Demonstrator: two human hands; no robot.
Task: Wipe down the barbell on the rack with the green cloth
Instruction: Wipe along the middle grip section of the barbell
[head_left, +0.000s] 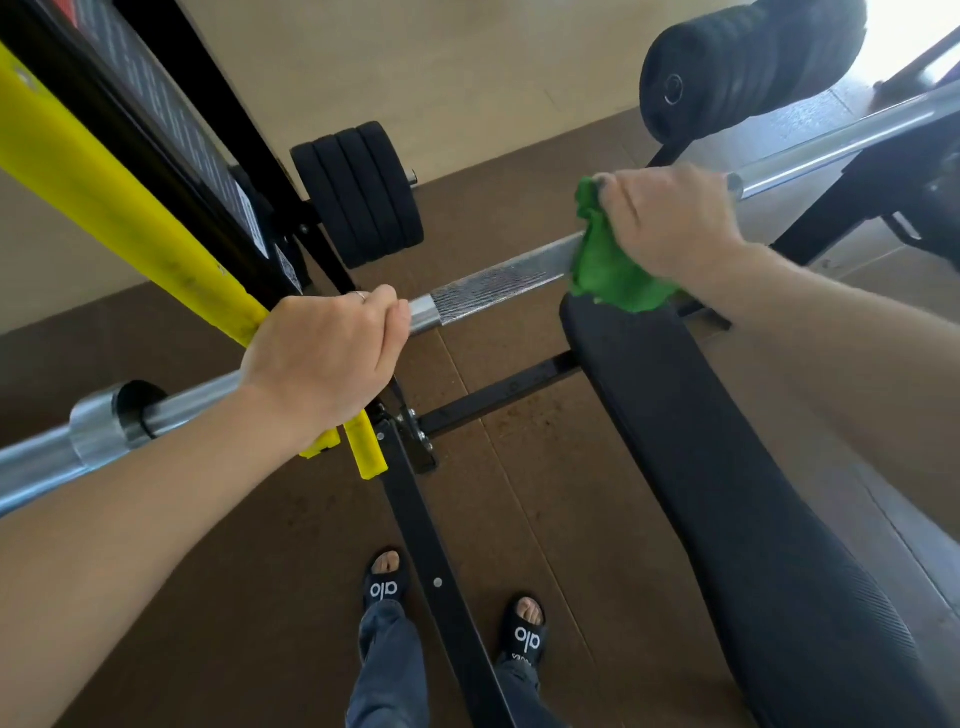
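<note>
Barbell (498, 283) under green cloth (610, 270); "alo" on black slides (383, 582).

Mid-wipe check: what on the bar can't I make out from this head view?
- Barbell under the green cloth: hidden by cloth and right hand.
- Bar under the left hand: covered by its grip.
- Both bar ends: cut off by the frame edges.
- Rack label: too small, blurred.
</note>
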